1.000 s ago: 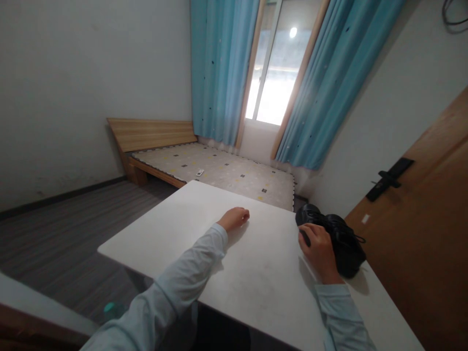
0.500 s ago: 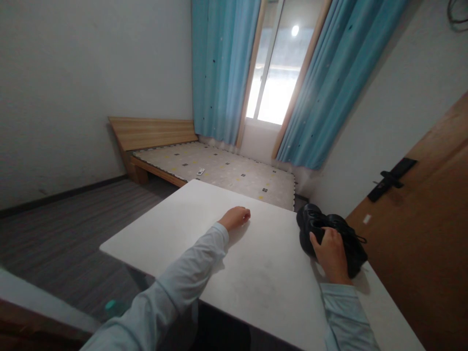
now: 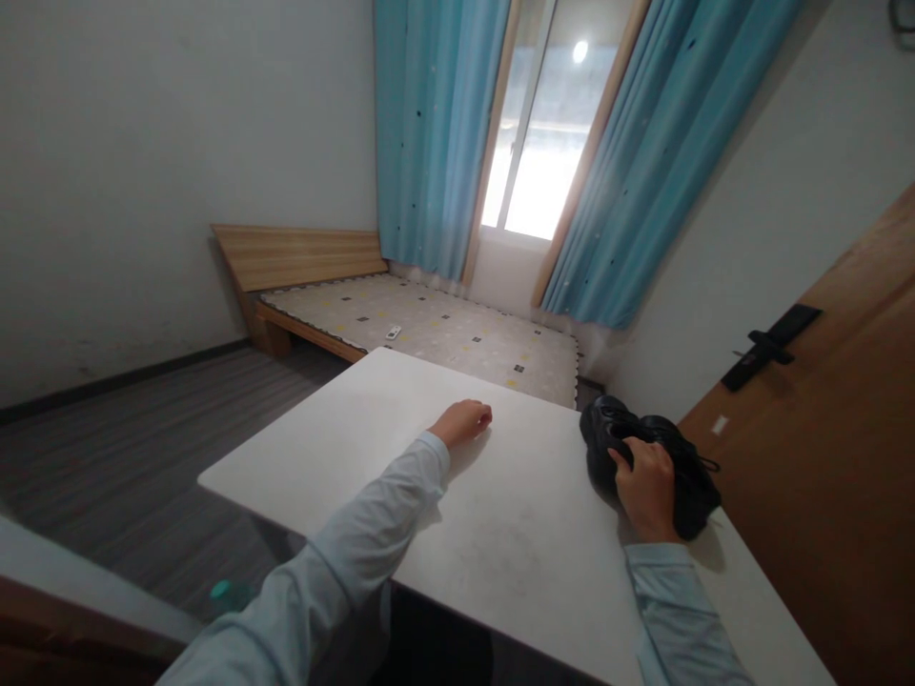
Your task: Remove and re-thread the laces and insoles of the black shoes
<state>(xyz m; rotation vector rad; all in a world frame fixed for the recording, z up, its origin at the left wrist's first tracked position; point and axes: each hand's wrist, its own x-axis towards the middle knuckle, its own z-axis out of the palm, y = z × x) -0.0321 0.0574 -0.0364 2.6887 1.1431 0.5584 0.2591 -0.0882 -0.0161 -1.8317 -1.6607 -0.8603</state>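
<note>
My left hand [image 3: 464, 422] rests on the white table [image 3: 343, 429], its fingers curled in with nothing showing in them. On the table's right side lies what looks like a pair of black shoes [image 3: 604, 448], side by side and touching, with a small loop sticking out at the right. My right hand [image 3: 649, 488] is closed over the nearer shoe, thumb on its near side and the fingertips partly hidden at its opening.
Beyond the table stands a bed [image 3: 457, 319] with a bare patterned mattress and a small white remote [image 3: 393, 332] on it. A wooden door [image 3: 822, 457] is close on the right. A green-capped bottle [image 3: 223, 595] stands on the floor at lower left.
My right hand has shifted slightly up and its fingers sit further in over the shoe. The left hand stays in place. The view has moved a little.
</note>
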